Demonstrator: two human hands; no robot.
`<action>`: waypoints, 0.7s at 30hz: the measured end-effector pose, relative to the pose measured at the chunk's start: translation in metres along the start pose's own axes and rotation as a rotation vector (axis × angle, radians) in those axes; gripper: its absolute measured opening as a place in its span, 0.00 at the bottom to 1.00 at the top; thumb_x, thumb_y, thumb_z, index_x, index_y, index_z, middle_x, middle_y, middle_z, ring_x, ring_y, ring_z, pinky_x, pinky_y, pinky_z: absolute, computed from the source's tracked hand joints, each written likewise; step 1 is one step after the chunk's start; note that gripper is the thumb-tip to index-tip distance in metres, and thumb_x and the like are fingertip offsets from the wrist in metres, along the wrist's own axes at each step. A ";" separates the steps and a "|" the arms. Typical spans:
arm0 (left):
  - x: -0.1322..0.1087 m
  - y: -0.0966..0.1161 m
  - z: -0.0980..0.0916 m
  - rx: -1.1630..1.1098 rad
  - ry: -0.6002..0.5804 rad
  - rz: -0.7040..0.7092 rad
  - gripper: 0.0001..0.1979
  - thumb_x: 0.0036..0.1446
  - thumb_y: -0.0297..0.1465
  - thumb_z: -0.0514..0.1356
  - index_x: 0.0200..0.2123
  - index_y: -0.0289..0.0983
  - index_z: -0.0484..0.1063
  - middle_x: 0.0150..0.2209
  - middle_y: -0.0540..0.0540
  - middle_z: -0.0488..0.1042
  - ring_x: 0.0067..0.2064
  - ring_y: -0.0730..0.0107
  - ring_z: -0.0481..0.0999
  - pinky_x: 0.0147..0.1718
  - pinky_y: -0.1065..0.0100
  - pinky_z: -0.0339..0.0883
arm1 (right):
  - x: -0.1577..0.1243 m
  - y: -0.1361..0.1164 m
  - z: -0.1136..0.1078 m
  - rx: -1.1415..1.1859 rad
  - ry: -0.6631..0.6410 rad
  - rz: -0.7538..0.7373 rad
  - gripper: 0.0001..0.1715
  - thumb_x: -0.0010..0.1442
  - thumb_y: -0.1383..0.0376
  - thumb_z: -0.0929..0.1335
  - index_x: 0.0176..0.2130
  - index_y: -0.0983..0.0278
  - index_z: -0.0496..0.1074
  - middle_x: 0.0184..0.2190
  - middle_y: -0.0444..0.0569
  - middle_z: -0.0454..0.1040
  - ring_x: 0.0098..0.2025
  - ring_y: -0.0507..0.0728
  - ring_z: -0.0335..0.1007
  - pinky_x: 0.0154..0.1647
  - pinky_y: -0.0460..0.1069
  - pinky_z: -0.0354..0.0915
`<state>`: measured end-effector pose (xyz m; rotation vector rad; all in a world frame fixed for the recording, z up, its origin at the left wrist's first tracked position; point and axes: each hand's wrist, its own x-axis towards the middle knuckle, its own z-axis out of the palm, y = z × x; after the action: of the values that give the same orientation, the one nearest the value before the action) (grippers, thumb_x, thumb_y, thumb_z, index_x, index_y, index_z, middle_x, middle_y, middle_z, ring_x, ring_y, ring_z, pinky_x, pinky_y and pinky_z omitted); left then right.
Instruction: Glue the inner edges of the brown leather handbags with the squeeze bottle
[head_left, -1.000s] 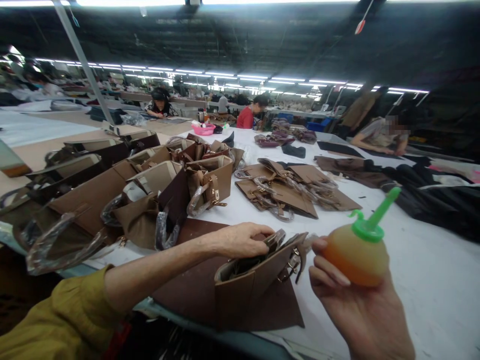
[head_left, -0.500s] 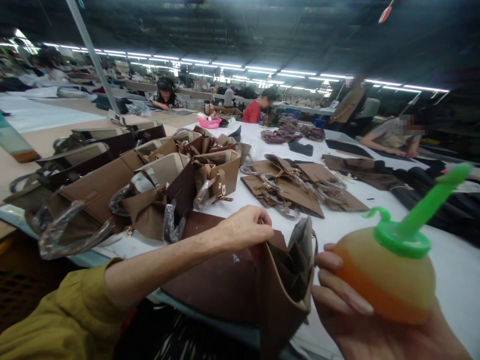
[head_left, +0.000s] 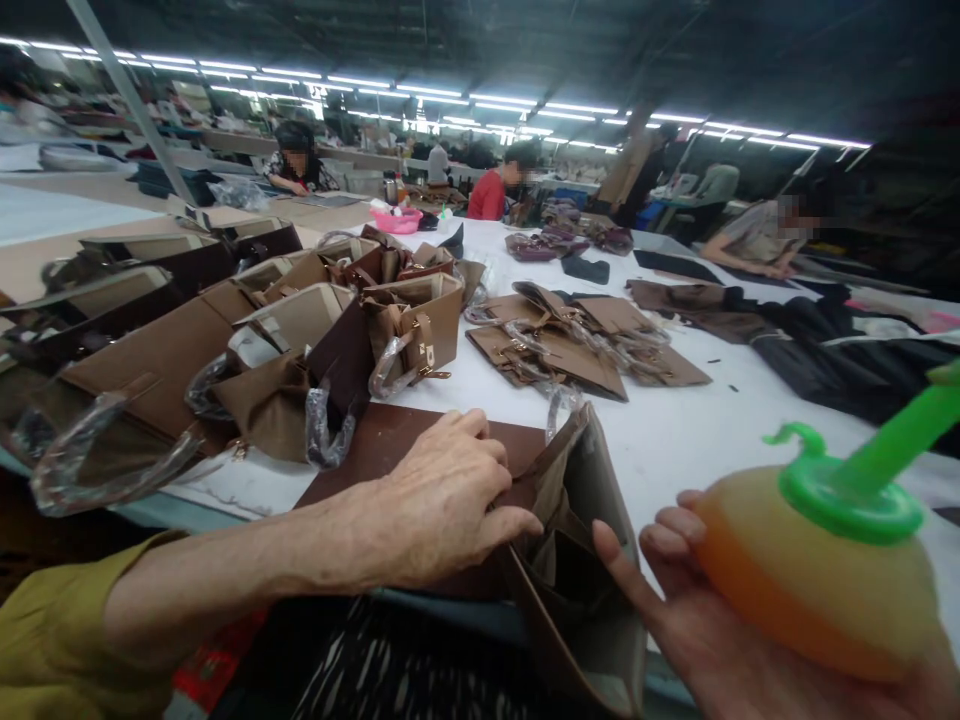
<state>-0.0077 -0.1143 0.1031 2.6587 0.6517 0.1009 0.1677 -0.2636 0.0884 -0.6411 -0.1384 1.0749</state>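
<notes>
My left hand grips the near-left rim of a brown handbag, its thumb over the edge and its other fingers curled and partly hidden. The handbag's mouth gapes upward, showing a dark fabric lining. In my right hand lies a squeeze bottle with orange liquid and a green spout cap, held tilted. The index finger of that hand stretches out to the handbag's right side. A flat dark brown panel lies beneath my left hand on the white table.
Several brown handbags with plastic-wrapped handles crowd the left. Flat bag pieces are stacked mid-table, and dark material lies at right. Farther back are a pink basket and people, one in a red top.
The handbag's mouth is spread wider and turned more toward me. My left hand has come nearer, its thumb now over the rim. My right hand and bottle shifted right and down, index finger extended.
</notes>
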 end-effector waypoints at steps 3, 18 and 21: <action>0.005 0.004 -0.011 0.017 -0.144 0.100 0.25 0.57 0.52 0.56 0.25 0.36 0.74 0.25 0.43 0.72 0.38 0.59 0.70 0.39 0.62 0.63 | -0.001 -0.005 0.014 -0.046 0.258 -0.087 0.21 0.56 0.49 0.67 0.43 0.59 0.74 0.34 0.53 0.75 0.31 0.64 0.74 0.36 0.74 0.68; 0.049 0.041 0.010 0.004 -0.555 0.111 0.13 0.51 0.39 0.60 0.34 0.36 0.75 0.30 0.43 0.76 0.29 0.59 0.75 0.17 0.69 0.56 | -0.007 -0.007 0.014 -0.059 0.359 -0.135 0.26 0.51 0.44 0.69 0.42 0.59 0.73 0.35 0.52 0.74 0.33 0.65 0.73 0.35 0.74 0.68; 0.058 0.043 0.022 0.049 -0.545 0.154 0.06 0.47 0.28 0.58 0.29 0.35 0.74 0.27 0.44 0.75 0.28 0.60 0.75 0.17 0.69 0.55 | -0.014 -0.005 0.000 -0.047 0.064 -0.118 0.27 0.49 0.47 0.71 0.44 0.59 0.74 0.37 0.53 0.75 0.36 0.65 0.73 0.43 0.74 0.66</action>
<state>0.0656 -0.1305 0.0984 2.6022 0.2721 -0.5819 0.1646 -0.2768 0.0937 -0.7011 -0.1447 0.9385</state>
